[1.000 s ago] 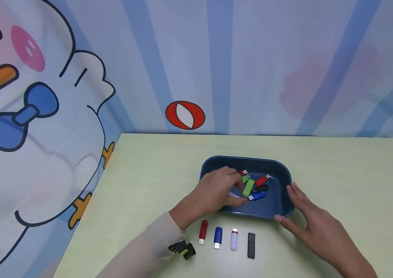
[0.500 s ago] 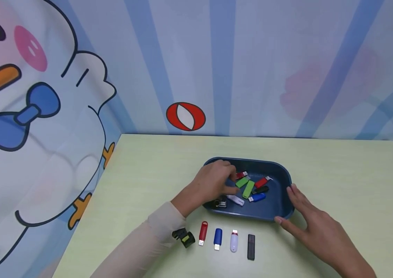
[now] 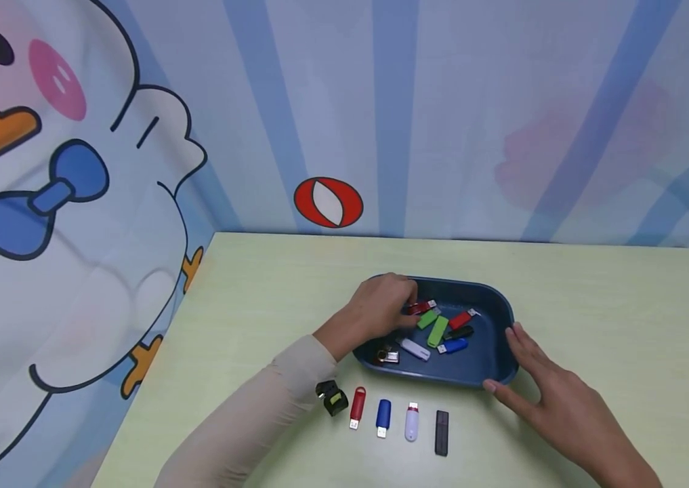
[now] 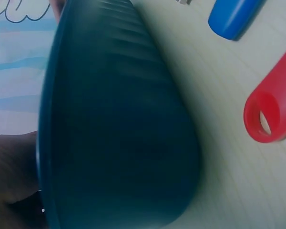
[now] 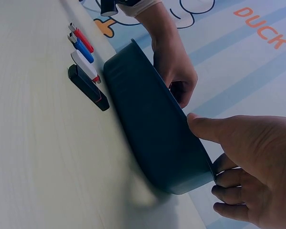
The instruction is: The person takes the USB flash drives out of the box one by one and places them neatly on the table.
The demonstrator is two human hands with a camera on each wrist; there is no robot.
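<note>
A dark blue tray (image 3: 493, 362) holds several USB flash drives, including a green one (image 3: 438, 332), a lavender one (image 3: 414, 349) and a black-and-silver one (image 3: 388, 355). Reaching over the tray's left end, my left hand (image 3: 377, 306) has its fingers bent down inside. A dark red flash drive (image 3: 422, 308) shows between its index finger and thumb; I cannot tell whether the fingers hold anything. My right hand (image 3: 564, 400) touches the tray's near right corner, thumb at the long rim and fingers, nearly straight, along the short side. The right wrist view shows this thumb (image 5: 205, 128) against the rim.
In a row before the tray lie a red flash drive (image 3: 358, 408), a blue one (image 3: 383, 417), a pale lavender one (image 3: 412, 423) and a black one (image 3: 442, 434). A black wrist camera (image 3: 333, 398) hangs at the left sleeve. Behind the table (image 3: 612, 298) stands a printed backdrop (image 3: 454, 122).
My left hand has shifted left and toward the back of the tray, uncovering a green, a lavender and a black-and-silver flash drive. My right hand has stayed at the corner.
</note>
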